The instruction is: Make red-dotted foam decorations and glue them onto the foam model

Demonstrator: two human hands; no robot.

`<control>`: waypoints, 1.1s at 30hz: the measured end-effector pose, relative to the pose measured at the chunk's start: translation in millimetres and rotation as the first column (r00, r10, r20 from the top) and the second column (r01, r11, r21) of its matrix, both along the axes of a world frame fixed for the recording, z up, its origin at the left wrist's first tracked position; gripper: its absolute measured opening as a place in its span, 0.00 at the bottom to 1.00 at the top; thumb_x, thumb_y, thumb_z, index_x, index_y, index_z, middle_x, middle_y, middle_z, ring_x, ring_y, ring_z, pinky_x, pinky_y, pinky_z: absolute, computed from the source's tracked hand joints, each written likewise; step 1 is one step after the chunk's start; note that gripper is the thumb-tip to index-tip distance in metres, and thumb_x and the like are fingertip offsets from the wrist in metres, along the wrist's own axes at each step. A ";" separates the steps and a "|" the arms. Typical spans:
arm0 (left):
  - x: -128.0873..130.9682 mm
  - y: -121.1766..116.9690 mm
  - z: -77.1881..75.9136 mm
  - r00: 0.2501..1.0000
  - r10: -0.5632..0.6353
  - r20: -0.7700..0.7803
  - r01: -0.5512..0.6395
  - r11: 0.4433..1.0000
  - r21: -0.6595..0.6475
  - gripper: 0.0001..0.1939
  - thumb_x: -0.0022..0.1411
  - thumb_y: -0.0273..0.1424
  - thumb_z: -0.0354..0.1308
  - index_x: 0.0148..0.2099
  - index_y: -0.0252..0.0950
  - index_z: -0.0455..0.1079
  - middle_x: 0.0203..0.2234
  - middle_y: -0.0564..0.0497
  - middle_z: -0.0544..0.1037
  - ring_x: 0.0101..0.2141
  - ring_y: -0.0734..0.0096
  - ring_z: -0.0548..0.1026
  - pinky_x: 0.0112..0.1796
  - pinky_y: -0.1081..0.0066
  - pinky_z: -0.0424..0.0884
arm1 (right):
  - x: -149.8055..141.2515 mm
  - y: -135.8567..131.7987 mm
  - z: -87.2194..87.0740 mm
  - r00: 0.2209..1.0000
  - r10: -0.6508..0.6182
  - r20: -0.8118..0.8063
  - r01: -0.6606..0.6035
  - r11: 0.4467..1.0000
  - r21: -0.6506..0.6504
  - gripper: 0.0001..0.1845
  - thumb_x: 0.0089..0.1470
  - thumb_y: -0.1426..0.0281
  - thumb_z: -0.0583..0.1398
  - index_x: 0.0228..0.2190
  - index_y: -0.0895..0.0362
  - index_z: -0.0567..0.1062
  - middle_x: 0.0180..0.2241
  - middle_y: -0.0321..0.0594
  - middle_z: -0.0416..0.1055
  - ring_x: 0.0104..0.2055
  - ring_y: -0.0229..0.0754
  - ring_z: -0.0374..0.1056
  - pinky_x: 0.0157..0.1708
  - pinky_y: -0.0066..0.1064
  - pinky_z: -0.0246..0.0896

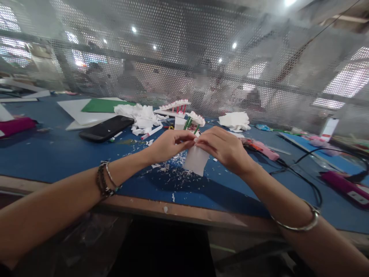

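Both hands meet over the blue table, pinching a small piece of white paper (197,159) by its upper edge. My left hand (173,145) comes in from the left with thumb and forefinger pressed together at the paper's top. Opposite it, my right hand (225,148) grips the same edge with its fingers closed. The paper hangs down toward the table above scattered white scraps (175,173). Just behind the hands stand small white craft pieces (196,118) on green sticks, and another white piece (175,104) on red sticks. The fingertips partly hide the paper's top.
A black phone (106,129) lies left, near crumpled white paper (140,115) and a green sheet (100,105). A pink glue gun (263,149) with a black cable (305,179) lies right. A perforated metal screen (184,50) rises behind the table, with people beyond it.
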State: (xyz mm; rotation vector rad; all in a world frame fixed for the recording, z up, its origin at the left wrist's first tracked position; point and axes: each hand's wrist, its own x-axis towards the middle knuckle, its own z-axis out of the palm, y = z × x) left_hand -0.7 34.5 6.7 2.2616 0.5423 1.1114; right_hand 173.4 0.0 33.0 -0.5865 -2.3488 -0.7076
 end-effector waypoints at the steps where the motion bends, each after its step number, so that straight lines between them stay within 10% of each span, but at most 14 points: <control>1: -0.1 -0.5 -0.3 1.000 0.017 -0.008 -0.017 1.000 0.009 0.12 0.54 0.30 0.50 0.37 0.32 0.71 0.30 0.47 0.76 0.31 0.74 0.71 0.29 0.77 0.67 | 0.1 0.7 -0.2 1.000 0.001 -0.021 -0.002 1.000 -0.026 0.07 0.54 0.71 0.52 0.28 0.58 0.68 0.27 0.40 0.70 0.32 0.36 0.64 0.33 0.28 0.61; 17: 0.6 -9.2 -2.4 0.984 0.175 0.012 -0.167 0.918 0.361 0.12 0.54 0.31 0.52 0.39 0.31 0.70 0.29 0.47 0.76 0.28 0.74 0.72 0.31 0.75 0.68 | -6.7 4.6 -7.4 0.927 -0.123 -0.354 0.005 0.949 -0.317 0.05 0.47 0.70 0.57 0.22 0.58 0.67 0.23 0.35 0.67 0.26 0.33 0.62 0.26 0.25 0.56; 33: -0.8 -4.2 3.2 0.980 0.040 0.197 -0.022 0.995 -0.096 0.08 0.51 0.28 0.54 0.33 0.31 0.72 0.30 0.48 0.76 0.28 0.76 0.71 0.28 0.77 0.67 | -7.0 3.1 -1.1 0.802 -0.137 -0.581 -0.337 0.699 -0.630 0.04 0.43 0.71 0.59 0.23 0.59 0.68 0.22 0.32 0.65 0.24 0.29 0.60 0.23 0.22 0.57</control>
